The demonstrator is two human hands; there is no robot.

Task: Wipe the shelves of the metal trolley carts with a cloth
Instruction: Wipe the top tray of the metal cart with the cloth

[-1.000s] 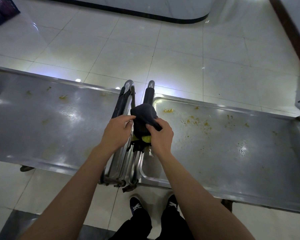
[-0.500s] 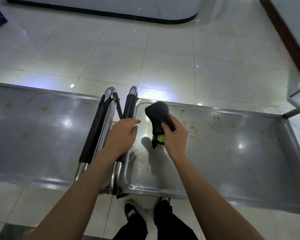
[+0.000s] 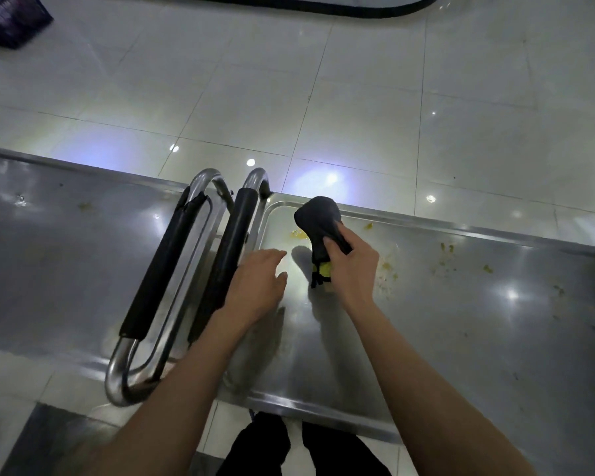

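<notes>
Upright, dark cloth pinched in right hand fingers, long axis vertical; left hand relaxed, empty.

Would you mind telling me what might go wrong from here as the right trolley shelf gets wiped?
The dark cloth is bunched in the right hand, so it may smear the yellow residue rather than lift it. Specks farther right could be missed. The left hand hovers open, so the right trolley shelf may roll.
</notes>
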